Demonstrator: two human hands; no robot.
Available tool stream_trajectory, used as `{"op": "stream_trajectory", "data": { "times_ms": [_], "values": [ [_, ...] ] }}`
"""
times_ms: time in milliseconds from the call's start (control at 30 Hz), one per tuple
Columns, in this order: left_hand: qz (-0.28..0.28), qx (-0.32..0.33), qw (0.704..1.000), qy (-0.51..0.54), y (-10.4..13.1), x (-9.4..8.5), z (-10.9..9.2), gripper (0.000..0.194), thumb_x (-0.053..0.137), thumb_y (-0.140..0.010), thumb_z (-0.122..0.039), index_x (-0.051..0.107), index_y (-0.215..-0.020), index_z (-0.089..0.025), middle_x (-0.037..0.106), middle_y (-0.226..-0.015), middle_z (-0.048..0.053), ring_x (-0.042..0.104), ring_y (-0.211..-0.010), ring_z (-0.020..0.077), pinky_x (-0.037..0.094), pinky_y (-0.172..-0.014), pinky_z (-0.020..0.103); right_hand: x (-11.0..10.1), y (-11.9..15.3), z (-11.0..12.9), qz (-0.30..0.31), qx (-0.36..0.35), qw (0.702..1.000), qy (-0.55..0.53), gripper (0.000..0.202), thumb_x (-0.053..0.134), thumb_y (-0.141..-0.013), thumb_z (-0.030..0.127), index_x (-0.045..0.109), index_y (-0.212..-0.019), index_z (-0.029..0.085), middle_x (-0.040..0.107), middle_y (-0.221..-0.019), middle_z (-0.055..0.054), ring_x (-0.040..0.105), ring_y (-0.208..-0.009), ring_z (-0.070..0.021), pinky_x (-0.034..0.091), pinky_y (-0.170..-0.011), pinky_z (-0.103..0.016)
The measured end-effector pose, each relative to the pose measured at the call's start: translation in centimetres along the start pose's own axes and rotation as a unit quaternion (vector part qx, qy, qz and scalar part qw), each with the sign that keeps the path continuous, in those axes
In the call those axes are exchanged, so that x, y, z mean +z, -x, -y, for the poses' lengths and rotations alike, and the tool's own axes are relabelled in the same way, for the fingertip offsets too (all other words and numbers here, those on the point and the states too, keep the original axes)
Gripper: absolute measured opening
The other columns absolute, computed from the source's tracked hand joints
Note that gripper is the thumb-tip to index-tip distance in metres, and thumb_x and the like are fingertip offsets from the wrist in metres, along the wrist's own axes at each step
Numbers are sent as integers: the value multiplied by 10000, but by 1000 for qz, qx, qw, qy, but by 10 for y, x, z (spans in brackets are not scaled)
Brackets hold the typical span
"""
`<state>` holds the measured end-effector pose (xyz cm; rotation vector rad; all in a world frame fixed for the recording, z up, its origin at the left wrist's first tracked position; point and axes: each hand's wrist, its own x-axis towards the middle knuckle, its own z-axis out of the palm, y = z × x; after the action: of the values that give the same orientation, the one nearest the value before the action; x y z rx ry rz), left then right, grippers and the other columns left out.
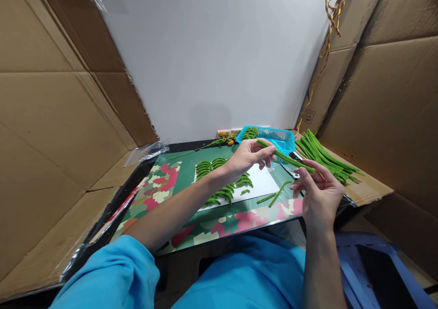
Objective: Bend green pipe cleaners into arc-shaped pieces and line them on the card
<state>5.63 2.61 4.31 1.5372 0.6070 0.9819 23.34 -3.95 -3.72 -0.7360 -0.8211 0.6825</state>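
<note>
Right hand: lower right of centre, fingers pinching near end of green stem.
Left hand: centre, pinching far end.
Stem: held above counter; looks light, fuzzy, bendable; grip at ends.
Basket: behind, blue.

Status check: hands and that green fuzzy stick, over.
Left hand and right hand each pinch one long green fuzzy pipe-cleaner stick, held above the white sheet. Blue plastic basket just behind it. Nothing between the hands.

Green pipe cleaner: fuzzy, straight (slightly tilted), held between both hands above table.
</note>
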Motion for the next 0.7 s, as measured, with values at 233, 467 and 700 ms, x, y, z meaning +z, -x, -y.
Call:
{"op": "stream_trajectory", "data": {
  "times_ms": [233, 467, 700],
  "values": [
    [4, 3, 1000, -1, 1, 0, -2, 429, 880, -816, -488, 688, -936, -123, 703, -770, 34, 627, -614, 100, 442, -527, 232, 0, 2, 2, 14, -33, 999, 22, 296, 924, -787, 336, 807, -1001, 167, 796, -806, -54, 674, -449, -159, 484, -370, -249],
    [-18, 23, 1000, 0, -1, -1, -2, 405, 839, -853, -488, 688, -961, -128, 706, -794, 37, 622, -608, 96, 433, -511, 226, 2, 3, 0, 31, -38, 998, 29, 219, 894, -825, 331, 813, -935, 161, 787, -784, -55, 688, -478, -166, 488, -389, -251],
    [0, 19, 999, -47, -3, -10, -4, 331, 793, -881, -438, 697, -967, -133, 725, -771, 49, 633, -586, 102, 422, -490, 221, 1, 2, 1, 30, -54, 995, 72, 239, 890, -828, 368, 814, -926, 163, 771, -747, -44, 680, -487, -163, 498, -399, -257]
  ]
}}
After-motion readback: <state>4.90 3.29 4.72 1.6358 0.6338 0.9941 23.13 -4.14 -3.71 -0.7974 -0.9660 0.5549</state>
